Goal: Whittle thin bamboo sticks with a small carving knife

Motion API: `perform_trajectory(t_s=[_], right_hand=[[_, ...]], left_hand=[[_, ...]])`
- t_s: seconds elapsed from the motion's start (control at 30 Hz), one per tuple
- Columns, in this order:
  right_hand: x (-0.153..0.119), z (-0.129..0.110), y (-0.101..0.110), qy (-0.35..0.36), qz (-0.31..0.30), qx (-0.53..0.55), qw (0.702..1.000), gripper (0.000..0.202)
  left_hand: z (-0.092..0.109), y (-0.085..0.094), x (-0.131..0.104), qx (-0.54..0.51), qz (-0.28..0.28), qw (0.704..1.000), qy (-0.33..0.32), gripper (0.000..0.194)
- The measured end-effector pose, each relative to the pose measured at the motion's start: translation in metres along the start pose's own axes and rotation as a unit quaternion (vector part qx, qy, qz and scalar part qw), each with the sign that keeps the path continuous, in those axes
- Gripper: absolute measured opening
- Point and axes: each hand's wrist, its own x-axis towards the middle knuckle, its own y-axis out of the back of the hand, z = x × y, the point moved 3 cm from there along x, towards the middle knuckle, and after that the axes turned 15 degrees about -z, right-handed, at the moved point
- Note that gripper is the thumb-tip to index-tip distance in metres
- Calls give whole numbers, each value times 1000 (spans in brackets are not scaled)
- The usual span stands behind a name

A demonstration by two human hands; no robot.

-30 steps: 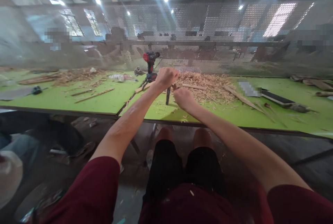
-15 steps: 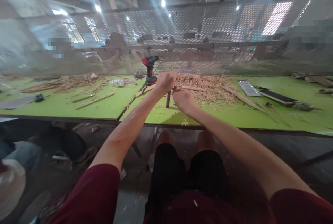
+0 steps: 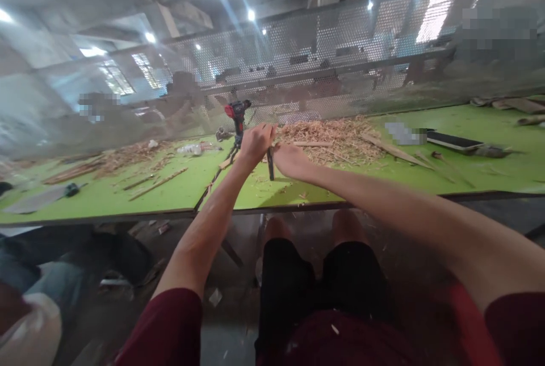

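Above the green worktable point(image 3: 255, 198), my left hand point(image 3: 256, 142) is closed, knuckles up, around something its fingers hide. Just to its right and slightly lower, my right hand point(image 3: 292, 160) is also closed, and what it grips cannot be made out. Between the two fists a narrow dark bar point(image 3: 271, 166) points down towards the tabletop; which hand, if either, grips it is hidden. Behind them lies a heap of wood shavings point(image 3: 340, 133), with a thin wooden strip point(image 3: 313, 143) on it.
A red and black cordless drill point(image 3: 237, 116) stands behind my left hand. A phone point(image 3: 455, 140) and a pointed wood strip point(image 3: 395, 150) lie right. Thin sticks point(image 3: 157, 184) and a plastic bottle point(image 3: 193, 149) lie left. A perforated screen point(image 3: 298, 65) runs along the back.
The view has tilted and shifted a little. Both closed hands remain close together by the dark bar, and my right forearm now lies flatter, with its elbow higher.
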Motion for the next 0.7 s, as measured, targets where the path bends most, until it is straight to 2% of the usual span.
perform_trajectory(t_s=[0.17, 0.5, 0.7], right_hand=[[4, 7, 1, 16, -7, 16, 1000, 29], [18, 14, 1, 25, -28, 19, 999, 22], [24, 19, 4, 5, -23, 21, 1000, 18]], left_hand=[[0, -5, 0, 3, -7, 1000, -25, 41], [-1, -13, 2, 28, -16, 999, -19, 41], [-2, -14, 5, 5, -8, 999, -32, 39]])
